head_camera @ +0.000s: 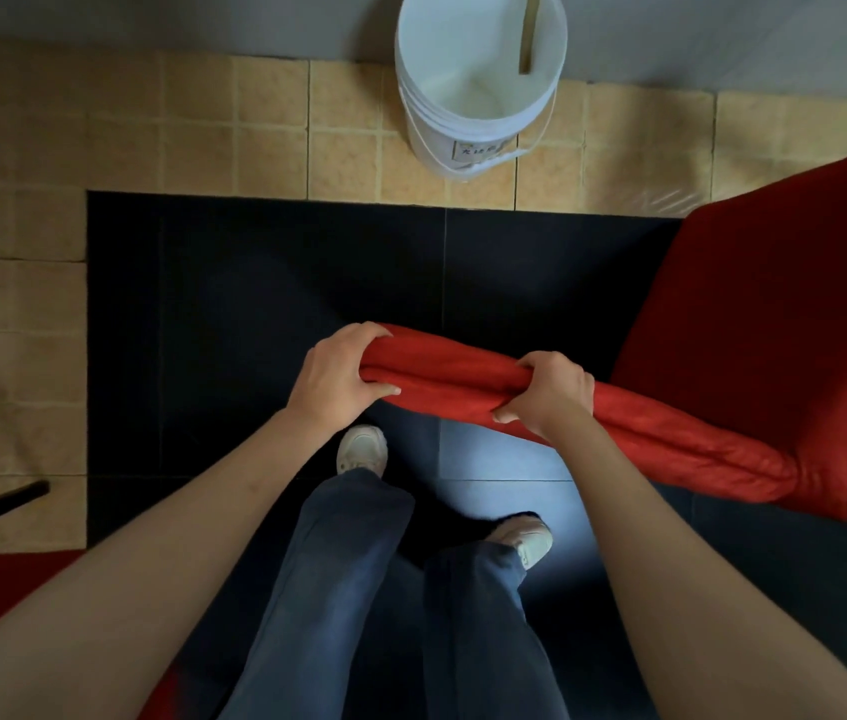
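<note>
The red cloth (452, 376) is soft woven fabric, matt and slightly napped, bunched into thick folds where the left hand (338, 379) and right hand (548, 394) grip it. The bucket (478, 90) is white plastic, smooth and faintly glossy, with a paper label (478, 148) on its wall. The stick (530, 33) inside the bucket is pale matt wood. Under the bucket are tan tiles (275, 132), rough and mottled. Just before the bucket are dark tiles (265, 283), smooth with a dull sheen. The trousers (338, 574) are matt blue denim.

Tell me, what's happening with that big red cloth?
A person standing on dark floor tiles grips a bunched-up red cloth with both hands. The left hand holds its end and the right hand holds it further along, while the rest trails off to the right. A white bucket with a stick in it stands ahead, untouched.
</note>
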`<state>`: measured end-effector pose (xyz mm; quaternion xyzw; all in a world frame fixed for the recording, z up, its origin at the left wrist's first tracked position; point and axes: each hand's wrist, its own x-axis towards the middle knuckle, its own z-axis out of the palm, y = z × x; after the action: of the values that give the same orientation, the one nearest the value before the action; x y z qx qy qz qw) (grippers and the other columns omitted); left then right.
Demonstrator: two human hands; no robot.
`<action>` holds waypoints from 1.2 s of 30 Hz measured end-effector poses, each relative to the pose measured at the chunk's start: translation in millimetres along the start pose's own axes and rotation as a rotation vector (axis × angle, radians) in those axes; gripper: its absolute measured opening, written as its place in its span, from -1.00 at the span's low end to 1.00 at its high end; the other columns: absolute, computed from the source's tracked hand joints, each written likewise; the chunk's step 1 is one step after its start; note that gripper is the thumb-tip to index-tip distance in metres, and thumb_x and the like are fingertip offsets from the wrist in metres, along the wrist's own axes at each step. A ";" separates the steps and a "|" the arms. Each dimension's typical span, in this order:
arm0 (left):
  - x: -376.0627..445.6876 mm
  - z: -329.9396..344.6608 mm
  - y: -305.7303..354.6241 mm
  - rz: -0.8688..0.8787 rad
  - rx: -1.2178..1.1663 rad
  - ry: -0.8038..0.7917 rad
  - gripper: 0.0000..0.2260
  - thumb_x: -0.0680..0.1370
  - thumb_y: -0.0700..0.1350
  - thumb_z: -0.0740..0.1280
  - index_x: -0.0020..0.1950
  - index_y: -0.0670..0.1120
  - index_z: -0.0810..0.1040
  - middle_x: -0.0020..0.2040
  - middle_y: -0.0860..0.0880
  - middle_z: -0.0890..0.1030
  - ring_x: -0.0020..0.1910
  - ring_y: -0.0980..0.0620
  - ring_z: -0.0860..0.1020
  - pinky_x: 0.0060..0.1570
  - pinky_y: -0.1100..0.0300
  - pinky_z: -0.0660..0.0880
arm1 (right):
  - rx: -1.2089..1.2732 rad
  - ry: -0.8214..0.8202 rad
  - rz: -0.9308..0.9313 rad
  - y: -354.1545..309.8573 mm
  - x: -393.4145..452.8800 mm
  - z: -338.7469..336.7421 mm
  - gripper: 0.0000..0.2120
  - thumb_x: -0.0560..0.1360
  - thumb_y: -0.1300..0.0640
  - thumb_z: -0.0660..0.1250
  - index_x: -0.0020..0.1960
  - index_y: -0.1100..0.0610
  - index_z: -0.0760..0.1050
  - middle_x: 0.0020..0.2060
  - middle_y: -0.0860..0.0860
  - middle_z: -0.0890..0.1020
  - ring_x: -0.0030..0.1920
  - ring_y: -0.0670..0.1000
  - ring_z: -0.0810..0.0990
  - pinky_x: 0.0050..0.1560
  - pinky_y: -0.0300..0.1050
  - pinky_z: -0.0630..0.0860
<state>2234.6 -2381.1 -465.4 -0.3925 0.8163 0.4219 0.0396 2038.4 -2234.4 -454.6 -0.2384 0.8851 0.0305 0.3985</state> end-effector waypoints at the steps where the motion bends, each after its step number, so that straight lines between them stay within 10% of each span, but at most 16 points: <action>1: -1.1 -4.0 6.5 0.010 -0.006 0.011 -0.49 0.29 -0.10 0.61 0.19 -0.03 0.54 0.10 0.05 0.58 0.08 0.06 0.56 0.12 0.21 0.45 | 0.008 0.003 0.001 0.4 -3.8 -6.8 -0.32 0.17 0.03 0.64 0.25 0.03 0.53 0.11 0.01 0.60 0.19 0.06 0.53 0.27 -0.10 0.31; 10: -37.6 -12.6 60.4 -0.084 -0.177 0.088 -0.28 0.34 -0.11 0.59 0.44 -0.07 0.38 0.35 -0.02 0.50 0.33 0.02 0.46 0.33 0.07 0.38 | 0.083 0.031 -0.002 21.7 -58.1 -75.6 -0.42 0.14 0.07 0.65 0.13 0.03 0.59 0.00 0.03 0.64 0.13 0.11 0.56 0.19 -0.10 0.41; 22: -68.9 -30.5 158.0 0.176 -0.147 0.173 -0.68 0.33 -0.20 0.57 0.06 -0.11 0.66 -0.04 0.01 0.68 -0.04 0.12 0.60 -0.02 0.60 0.32 | 0.132 0.095 -0.081 98.7 -133.8 -150.4 -0.40 0.07 0.07 0.69 0.07 0.08 0.62 -0.11 -0.03 0.59 0.06 0.07 0.58 0.09 -0.08 0.49; 29: -95.0 -36.7 227.9 0.336 -0.148 0.184 -0.73 0.27 -0.12 0.62 -0.09 -0.15 0.70 -0.16 -0.03 0.71 -0.16 0.04 0.66 -0.07 0.07 0.58 | 0.183 0.212 -0.150 154.3 -179.2 -173.9 -0.39 0.04 0.07 0.69 0.06 0.06 0.60 -0.15 -0.09 0.59 0.03 0.05 0.60 -0.07 -0.19 0.35; 36: -123.3 -27.2 294.7 0.455 -0.083 0.182 -0.71 0.22 -0.08 0.65 -0.15 -0.14 0.71 -0.21 -0.03 0.70 -0.23 0.00 0.65 0.04 -0.06 0.52 | 0.292 0.389 -0.337 174.8 -242.7 -186.8 -0.22 0.04 0.10 0.68 0.23 0.05 0.53 0.12 -0.01 0.61 0.17 0.07 0.54 0.25 0.13 0.41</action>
<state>2128.0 -2226.7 -205.3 -0.2365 0.8658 0.4160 -0.1463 1969.4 -2028.8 -176.6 -0.3236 0.8878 -0.2101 0.2509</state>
